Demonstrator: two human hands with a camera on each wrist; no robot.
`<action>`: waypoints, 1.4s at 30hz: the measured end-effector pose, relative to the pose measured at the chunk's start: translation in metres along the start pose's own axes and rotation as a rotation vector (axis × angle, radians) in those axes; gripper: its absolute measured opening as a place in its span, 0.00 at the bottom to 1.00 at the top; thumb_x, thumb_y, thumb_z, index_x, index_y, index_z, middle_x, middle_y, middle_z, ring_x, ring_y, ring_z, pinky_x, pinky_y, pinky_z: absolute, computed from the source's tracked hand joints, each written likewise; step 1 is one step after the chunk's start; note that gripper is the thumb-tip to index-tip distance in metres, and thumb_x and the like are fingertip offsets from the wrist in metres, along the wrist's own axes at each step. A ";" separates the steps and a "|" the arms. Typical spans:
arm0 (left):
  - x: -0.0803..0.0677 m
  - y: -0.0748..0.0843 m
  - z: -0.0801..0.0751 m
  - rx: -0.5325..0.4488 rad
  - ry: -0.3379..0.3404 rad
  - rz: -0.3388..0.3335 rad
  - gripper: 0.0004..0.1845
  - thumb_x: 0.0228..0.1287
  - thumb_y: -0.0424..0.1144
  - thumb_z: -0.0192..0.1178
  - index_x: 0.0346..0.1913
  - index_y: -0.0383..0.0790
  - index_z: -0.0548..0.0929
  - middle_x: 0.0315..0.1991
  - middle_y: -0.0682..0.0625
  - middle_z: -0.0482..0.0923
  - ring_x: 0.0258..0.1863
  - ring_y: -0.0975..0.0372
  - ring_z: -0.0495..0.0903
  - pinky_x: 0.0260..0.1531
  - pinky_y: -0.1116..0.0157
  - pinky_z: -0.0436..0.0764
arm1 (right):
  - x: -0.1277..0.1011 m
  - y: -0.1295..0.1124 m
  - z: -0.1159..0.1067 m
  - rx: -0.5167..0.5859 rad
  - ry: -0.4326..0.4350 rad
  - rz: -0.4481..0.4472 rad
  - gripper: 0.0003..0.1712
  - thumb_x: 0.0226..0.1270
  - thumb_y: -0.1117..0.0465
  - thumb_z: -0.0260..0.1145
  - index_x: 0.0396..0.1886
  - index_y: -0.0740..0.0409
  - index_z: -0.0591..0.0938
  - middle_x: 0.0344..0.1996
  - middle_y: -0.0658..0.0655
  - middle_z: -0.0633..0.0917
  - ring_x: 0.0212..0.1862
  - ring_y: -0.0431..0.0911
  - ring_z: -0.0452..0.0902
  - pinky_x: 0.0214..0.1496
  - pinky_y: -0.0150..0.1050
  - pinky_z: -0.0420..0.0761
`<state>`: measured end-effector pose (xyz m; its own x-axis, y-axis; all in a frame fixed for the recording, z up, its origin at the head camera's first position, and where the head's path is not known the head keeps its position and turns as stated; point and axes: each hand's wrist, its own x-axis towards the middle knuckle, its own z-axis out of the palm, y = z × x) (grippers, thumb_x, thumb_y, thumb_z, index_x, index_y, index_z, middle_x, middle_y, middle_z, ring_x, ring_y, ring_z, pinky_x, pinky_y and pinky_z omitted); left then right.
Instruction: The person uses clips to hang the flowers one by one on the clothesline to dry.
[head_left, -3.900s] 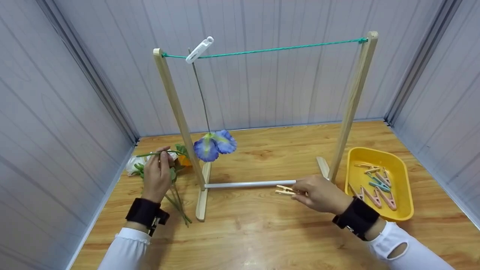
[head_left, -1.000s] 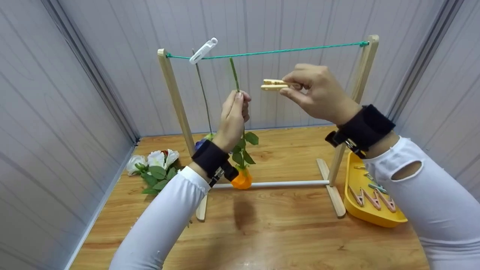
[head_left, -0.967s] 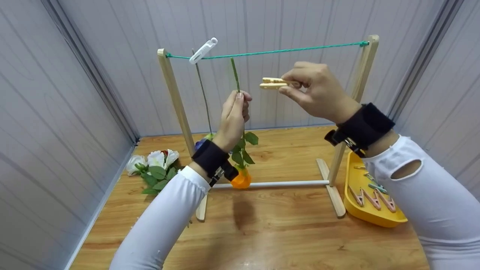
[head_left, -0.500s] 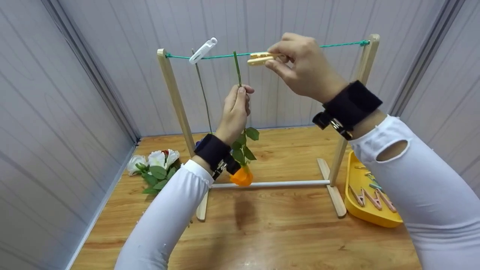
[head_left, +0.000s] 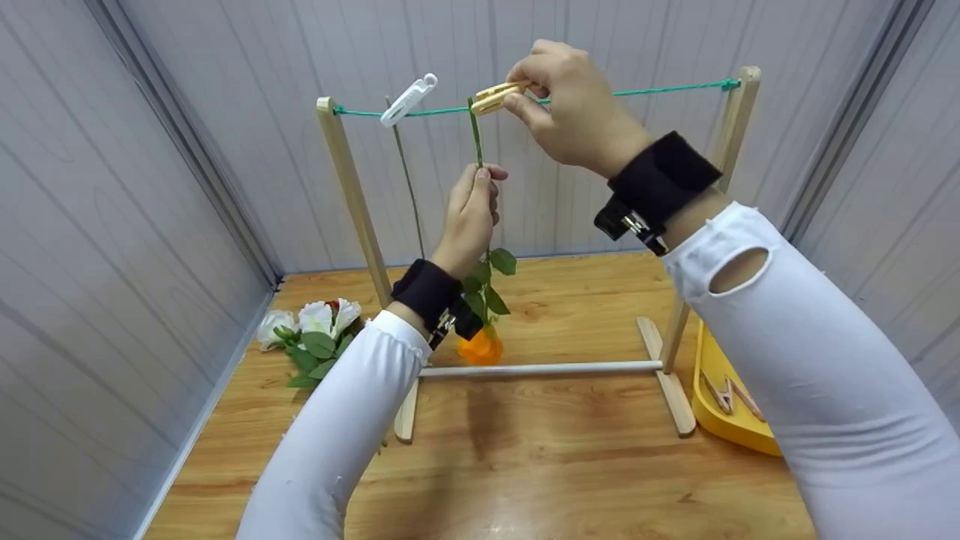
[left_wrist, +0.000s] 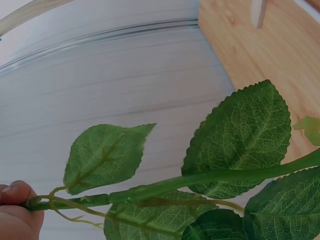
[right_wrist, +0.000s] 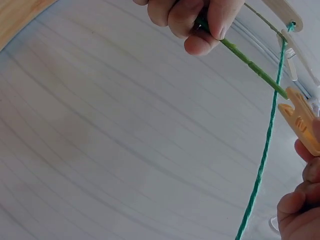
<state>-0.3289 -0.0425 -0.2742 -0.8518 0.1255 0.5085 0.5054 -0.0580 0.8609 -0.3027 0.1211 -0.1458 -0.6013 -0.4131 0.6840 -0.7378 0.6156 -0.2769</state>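
Now I am seeing the right hand up at the green cord, where half a second ago it was just below and to the right of the stem's tip, and a second ago lower still, level with the left hand's fingers. The wooden clothespin it pinches is tilting nose-down onto the top of the flower stem, right where that stem is meeting the cord. I am reading this as the pegging itself being under way: stem and line are being brought together at the peg's mouth, though I cannot tell from the head view whether the peg is already biting both. In the right wrist view its pale tip sits touching the stem's end, beside the cord.

The right hand is curling thumb and fingers tightly round the peg's tail. The left hand is pinching the stem lower down between thumb and fingertips, holding it upright, barely higher than half a second ago; the leaves and the orange bloom are hanging below the wrist, above the wooden rack's white rail.

The white peg is holding another stem further left on the cord. White roses are lying on the table near the left wall, and spare pegs sit in the yellow tray.
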 end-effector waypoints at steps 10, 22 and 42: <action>0.002 -0.001 -0.001 0.007 0.003 -0.032 0.19 0.92 0.36 0.34 0.54 0.31 0.77 0.30 0.53 0.61 0.26 0.65 0.59 0.29 0.69 0.61 | 0.010 0.001 -0.001 -0.037 -0.091 0.078 0.17 0.85 0.60 0.63 0.54 0.72 0.87 0.37 0.53 0.74 0.40 0.43 0.62 0.47 0.37 0.63; 0.000 -0.002 0.000 0.025 -0.003 -0.041 0.20 0.92 0.37 0.34 0.55 0.29 0.77 0.31 0.54 0.61 0.26 0.66 0.58 0.30 0.69 0.61 | 0.012 0.003 0.001 -0.044 -0.158 0.121 0.17 0.84 0.61 0.63 0.53 0.71 0.88 0.41 0.58 0.80 0.42 0.43 0.64 0.48 0.37 0.63; -0.001 -0.005 -0.005 -0.025 -0.022 0.008 0.19 0.92 0.34 0.33 0.53 0.32 0.77 0.32 0.53 0.67 0.27 0.65 0.62 0.32 0.69 0.66 | 0.005 0.012 -0.003 -0.005 -0.052 0.071 0.22 0.78 0.58 0.70 0.63 0.68 0.85 0.50 0.65 0.81 0.49 0.49 0.70 0.57 0.41 0.69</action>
<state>-0.3308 -0.0468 -0.2792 -0.8444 0.1463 0.5154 0.5085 -0.0841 0.8569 -0.3137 0.1288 -0.1433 -0.6671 -0.4025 0.6269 -0.6913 0.6481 -0.3195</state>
